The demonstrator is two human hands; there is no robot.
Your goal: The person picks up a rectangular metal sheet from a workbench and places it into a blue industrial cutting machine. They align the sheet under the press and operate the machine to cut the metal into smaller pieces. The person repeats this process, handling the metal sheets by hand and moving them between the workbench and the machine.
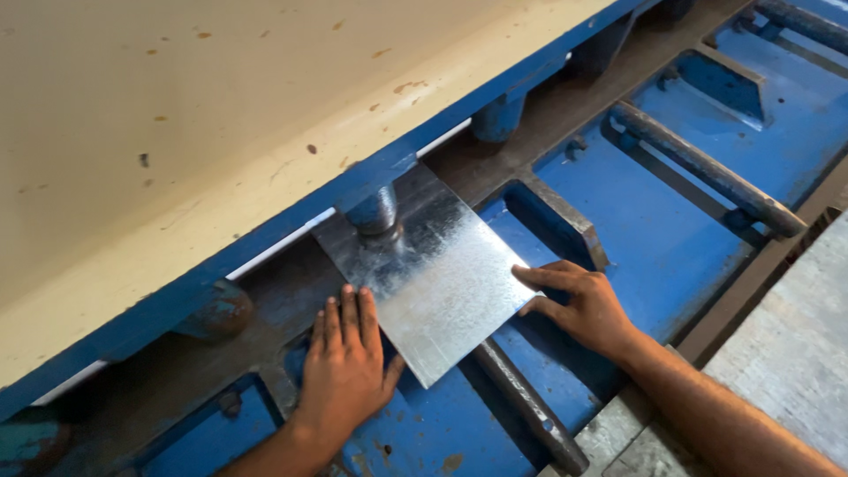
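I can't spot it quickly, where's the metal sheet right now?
The metal sheet lies mid-frame on the blue machine bed, pinned under a round clamp, between both hands.

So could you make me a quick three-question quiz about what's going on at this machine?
1. True or false: both hands touch the metal sheet.
2. What presses down on the sheet's far end? A) a cylindrical clamp foot B) a hammer C) a brick
3. Which hand lies flat, palm down, at the sheet's near-left edge?

Key:
1. True: left hand and right hand both touch it.
2. A
3. The left hand.
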